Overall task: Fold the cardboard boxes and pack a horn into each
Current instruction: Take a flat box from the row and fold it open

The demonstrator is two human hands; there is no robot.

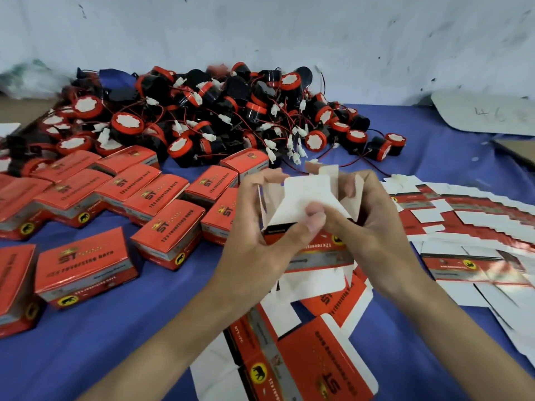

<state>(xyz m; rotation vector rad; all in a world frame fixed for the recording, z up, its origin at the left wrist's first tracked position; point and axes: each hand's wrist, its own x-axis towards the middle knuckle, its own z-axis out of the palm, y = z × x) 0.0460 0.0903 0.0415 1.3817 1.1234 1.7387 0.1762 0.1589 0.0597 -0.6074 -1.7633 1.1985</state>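
Holding one half-folded cardboard box (307, 195) up off the blue tabletop (101, 351), dead centre, open end and white flaps turned upward. Gripping it with the left hand (257, 238) from the left side: fingers (267, 179) curled round the far left wall, thumb pressed down onto the big white flap in the middle. Clamping the other side with the right hand (376, 235), fingers (348, 185) hooked over the right-hand wall and dipping into the opening, thumb tucked in against the same white flap, right next to the left thumb. So, both sets of fingers closed on the box, box sandwiched between them, red printed face toward the camera just below the thumbs. Behind it, a big tangled heap of black-and-red horns (202, 117) with red wires and white plugs, piled up near the white wall (260, 30). Off to the left, rows of closed red boxes (84, 264) sitting on the tabletop, just in front of the heap. To the right, a fanned-out spread of flat box blanks (477, 221), white insides and red print showing; more of them lying directly beneath the hands, nearest the camera. Far right corner, a pale cardboard sheet (486, 114) with scribbled marks, too blurred to read
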